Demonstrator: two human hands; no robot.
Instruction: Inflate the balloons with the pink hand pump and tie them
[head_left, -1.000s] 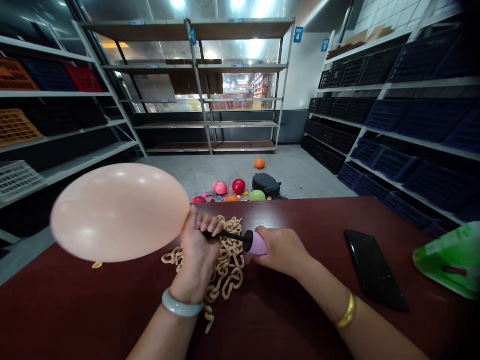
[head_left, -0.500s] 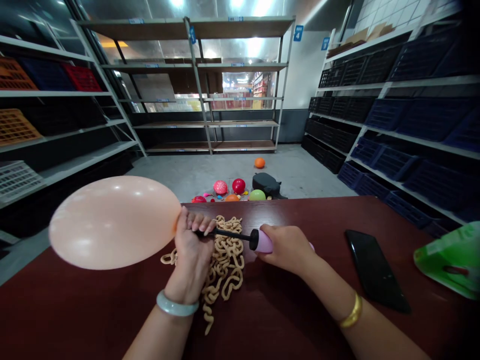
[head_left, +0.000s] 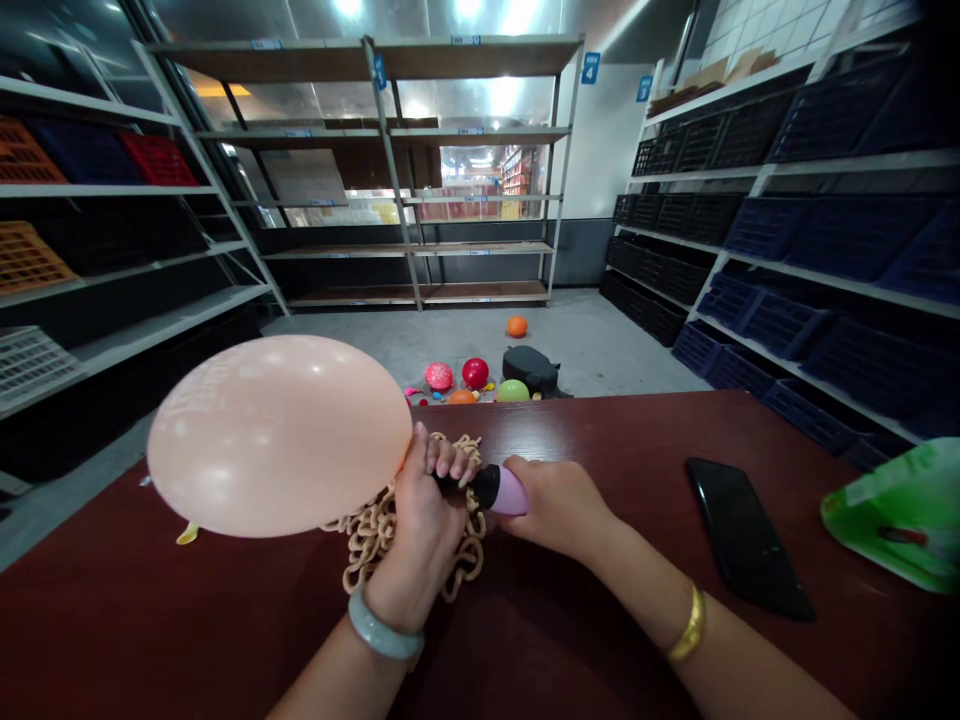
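Note:
A large peach balloon [head_left: 277,437] swells to the left above the dark red table [head_left: 600,430]. My left hand [head_left: 426,520] is closed round the balloon's neck and the black nozzle of a hand pump. My right hand [head_left: 559,505] grips the pump's lilac body [head_left: 504,491], pushed in close to the left hand. Under both hands lies a heap of beige plastic chain [head_left: 375,535].
A black phone [head_left: 742,535] lies on the table to the right, and a green bag [head_left: 896,515] sits at the right edge. A small yellow scrap [head_left: 187,533] lies under the balloon. Several inflated balloons [head_left: 476,372] and a dark bag [head_left: 532,368] rest on the floor. Shelving with crates lines both sides.
My right hand has pushed the pump body in toward the left hand, hiding the black rod. The balloon has shifted right and looks fuller.

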